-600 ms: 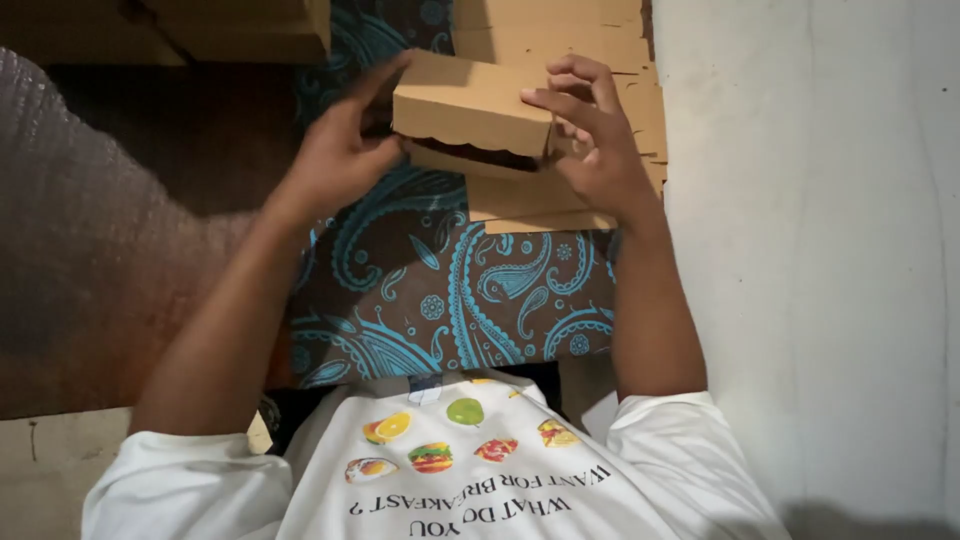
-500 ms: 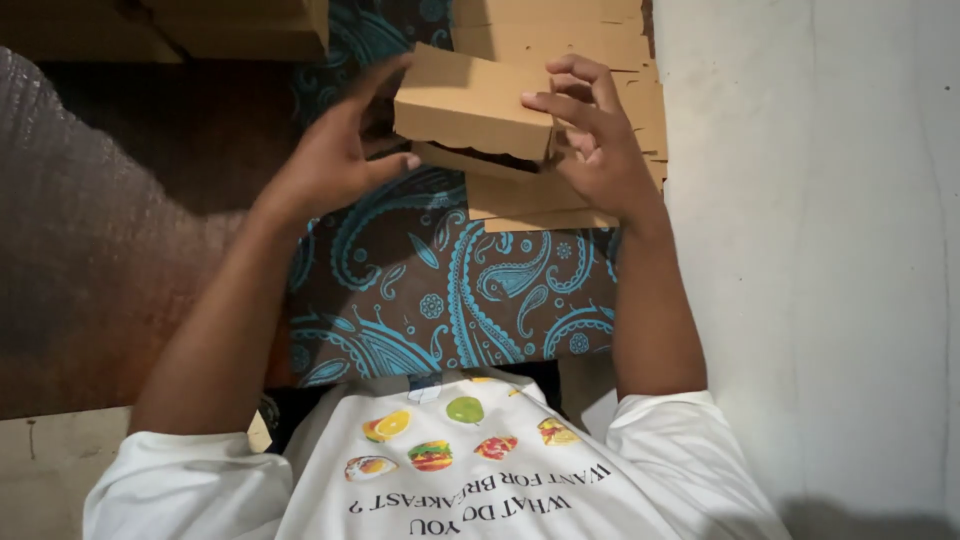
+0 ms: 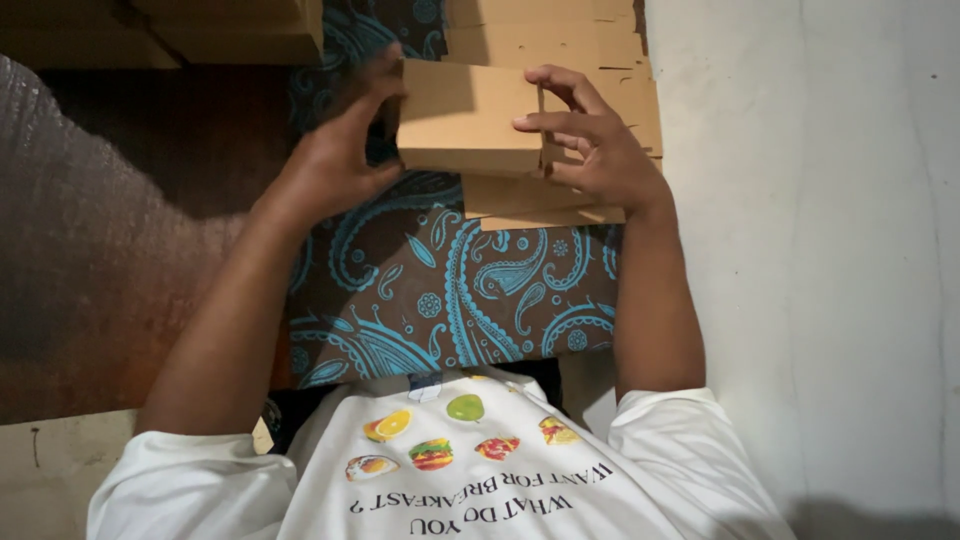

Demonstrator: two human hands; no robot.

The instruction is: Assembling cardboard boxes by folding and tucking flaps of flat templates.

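The person is holding a small brown cardboard box [image 3: 468, 115] up over the lap, above a blue paisley cloth [image 3: 440, 290], with the left hand [image 3: 335, 160] clamped on its left end and the right hand [image 3: 590, 140] pressing fingers against its right end. It looks as if the folding of the box is being finished, with a stack of flat cardboard blanks [image 3: 560, 60] lying just behind. The next move probably calls for squeezing the end flaps home while keeping the box square.
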